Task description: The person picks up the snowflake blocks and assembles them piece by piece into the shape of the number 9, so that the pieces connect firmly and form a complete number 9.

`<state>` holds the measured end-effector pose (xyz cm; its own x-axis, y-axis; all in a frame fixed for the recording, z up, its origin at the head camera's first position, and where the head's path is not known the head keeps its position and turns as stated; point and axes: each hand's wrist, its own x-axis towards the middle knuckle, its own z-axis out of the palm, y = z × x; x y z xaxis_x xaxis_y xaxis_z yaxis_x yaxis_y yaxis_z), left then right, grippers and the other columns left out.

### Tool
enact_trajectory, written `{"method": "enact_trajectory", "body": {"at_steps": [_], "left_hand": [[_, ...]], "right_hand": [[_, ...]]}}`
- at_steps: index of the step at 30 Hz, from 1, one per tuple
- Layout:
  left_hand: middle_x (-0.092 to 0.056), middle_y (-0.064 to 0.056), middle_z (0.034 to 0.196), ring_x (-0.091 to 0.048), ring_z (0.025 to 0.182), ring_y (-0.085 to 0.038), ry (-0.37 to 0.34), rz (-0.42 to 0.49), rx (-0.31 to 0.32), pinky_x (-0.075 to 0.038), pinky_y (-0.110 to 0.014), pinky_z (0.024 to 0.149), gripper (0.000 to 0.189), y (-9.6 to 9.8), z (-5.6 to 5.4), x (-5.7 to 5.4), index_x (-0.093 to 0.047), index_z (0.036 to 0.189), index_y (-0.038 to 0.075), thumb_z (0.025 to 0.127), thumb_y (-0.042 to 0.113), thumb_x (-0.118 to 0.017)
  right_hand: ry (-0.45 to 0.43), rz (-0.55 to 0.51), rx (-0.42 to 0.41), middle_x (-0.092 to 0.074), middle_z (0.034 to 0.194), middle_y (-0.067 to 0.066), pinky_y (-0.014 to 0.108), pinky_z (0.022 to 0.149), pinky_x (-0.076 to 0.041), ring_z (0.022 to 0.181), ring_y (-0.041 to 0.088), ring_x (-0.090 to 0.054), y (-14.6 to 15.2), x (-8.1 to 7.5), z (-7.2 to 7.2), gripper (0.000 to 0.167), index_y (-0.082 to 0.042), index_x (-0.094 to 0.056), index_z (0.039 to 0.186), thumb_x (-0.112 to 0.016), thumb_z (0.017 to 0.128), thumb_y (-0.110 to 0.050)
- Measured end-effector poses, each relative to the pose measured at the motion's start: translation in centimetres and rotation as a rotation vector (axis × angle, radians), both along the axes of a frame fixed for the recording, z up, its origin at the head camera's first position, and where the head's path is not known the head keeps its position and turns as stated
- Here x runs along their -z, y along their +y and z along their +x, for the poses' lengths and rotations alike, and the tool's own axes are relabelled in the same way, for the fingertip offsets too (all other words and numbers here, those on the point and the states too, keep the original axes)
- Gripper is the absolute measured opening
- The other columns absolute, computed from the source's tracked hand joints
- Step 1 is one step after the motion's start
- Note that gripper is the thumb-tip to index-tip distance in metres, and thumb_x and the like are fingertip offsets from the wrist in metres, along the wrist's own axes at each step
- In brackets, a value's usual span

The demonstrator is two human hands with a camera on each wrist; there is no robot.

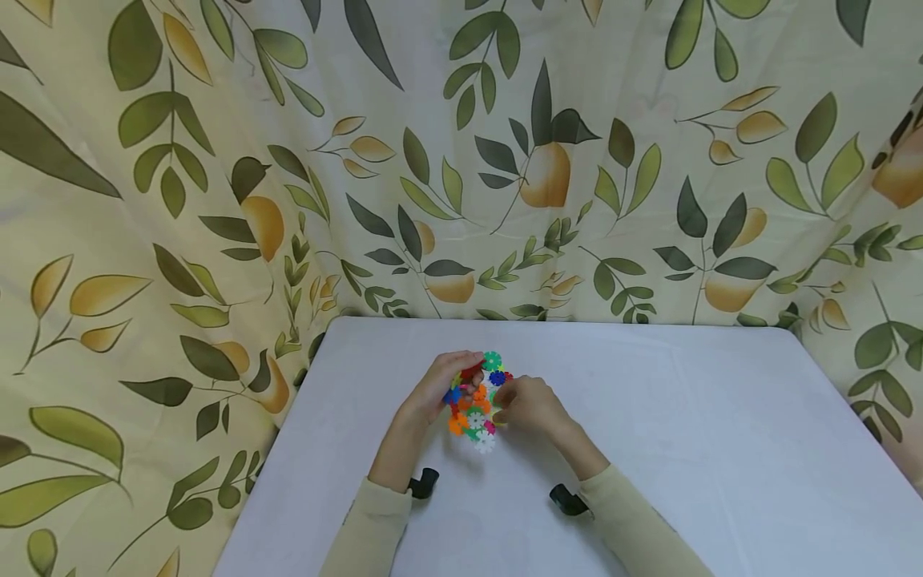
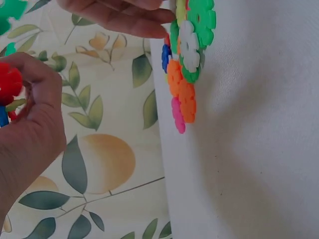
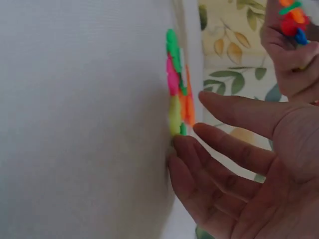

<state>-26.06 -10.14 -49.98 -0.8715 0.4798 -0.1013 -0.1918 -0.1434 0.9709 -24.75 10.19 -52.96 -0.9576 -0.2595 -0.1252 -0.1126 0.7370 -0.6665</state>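
My left hand (image 1: pixel 436 385) grips a cluster of joined flower-shaped plastic building discs. A red disc (image 2: pixel 9 83) shows at its thumb and fingers in the left wrist view. More colourful discs lie close together on the table below, among them an orange disc (image 1: pixel 458 423), a white disc (image 1: pixel 485 441) and a pink disc (image 2: pixel 178 115). From the right, my right hand (image 1: pixel 534 409) reaches to this group, its fingers loosely bent and spread. In the right wrist view its fingertips (image 3: pixel 182 144) are right at a yellow disc (image 3: pixel 174 114), with nothing plainly pinched between them.
The discs rest on a white-covered table (image 1: pixel 649 417), with its far edge beyond the hands. A leaf-and-fruit patterned curtain (image 1: pixel 613 264) hangs behind and along the sides. Black wrist devices (image 1: pixel 568 500) stick out from the pale sleeves (image 1: pixel 634 521).
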Motion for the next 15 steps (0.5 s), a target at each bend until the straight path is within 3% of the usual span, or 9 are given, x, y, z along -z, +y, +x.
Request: {"method": "enact_trajectory", "body": {"at_steps": [8,15], "left_hand": [[-0.054,-0.001,0.075,-0.043,0.058,-0.012,0.007,-0.002,0.020,-0.039,-0.019,0.053,0.039,0.20,0.10,-0.06,-0.060,0.091,0.004,0.107,0.040,-0.058],[-0.052,-0.002,0.074,-0.038,0.049,-0.007,-0.028,0.031,0.036,-0.033,-0.014,0.045,0.033,0.29,0.21,-0.18,-0.062,0.097,0.002,0.108,0.032,-0.056]], "right_hand": [[0.023,0.094,-0.021,-0.066,0.081,-0.002,0.035,0.071,-0.057,0.076,0.018,-0.059,-0.27,0.61,0.21,0.026,-0.011,-0.076,0.088,-0.096,0.072,-0.012],[0.016,0.022,-0.002,-0.064,0.075,-0.001,0.031,0.062,-0.054,0.068,0.018,-0.058,-0.05,0.48,0.37,0.027,-0.009,-0.071,0.083,-0.095,0.073,-0.008]]}}
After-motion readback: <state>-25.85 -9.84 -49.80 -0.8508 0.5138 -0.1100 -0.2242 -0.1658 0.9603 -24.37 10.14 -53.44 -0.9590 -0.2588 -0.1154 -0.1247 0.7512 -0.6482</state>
